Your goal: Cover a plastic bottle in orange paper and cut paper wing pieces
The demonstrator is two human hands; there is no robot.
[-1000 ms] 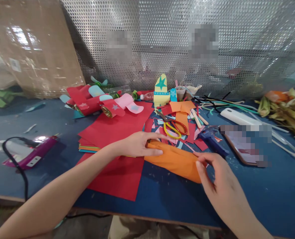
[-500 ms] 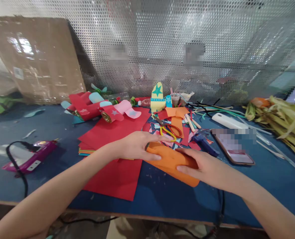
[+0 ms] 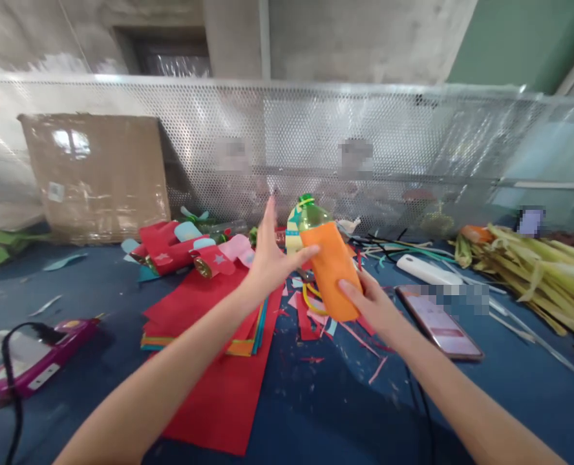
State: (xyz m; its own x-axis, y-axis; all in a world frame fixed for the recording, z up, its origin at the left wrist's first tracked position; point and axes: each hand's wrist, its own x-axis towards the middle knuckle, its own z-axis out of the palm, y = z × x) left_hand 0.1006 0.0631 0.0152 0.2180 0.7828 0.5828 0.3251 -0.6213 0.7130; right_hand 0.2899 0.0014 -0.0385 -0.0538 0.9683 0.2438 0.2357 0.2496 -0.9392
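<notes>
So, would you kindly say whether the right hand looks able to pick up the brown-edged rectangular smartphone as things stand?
Probably not: the right hand is holding the paper-wrapped green bottle, though the way to the smartphone looks free.

**Wrapped bottle held at mid-frame**

The person's right hand [image 3: 372,300] grips the lower end of a green-capped bottle [image 3: 316,217] in orange paper [image 3: 329,268], its top tilted left. The left hand [image 3: 270,258] has its fingers spread, thumb overlapping the paper. Red sheets [image 3: 219,400] lie lower left of centre, a phone [image 3: 439,323] at right; a cardboard panel [image 3: 97,174] stands upper left.
</notes>
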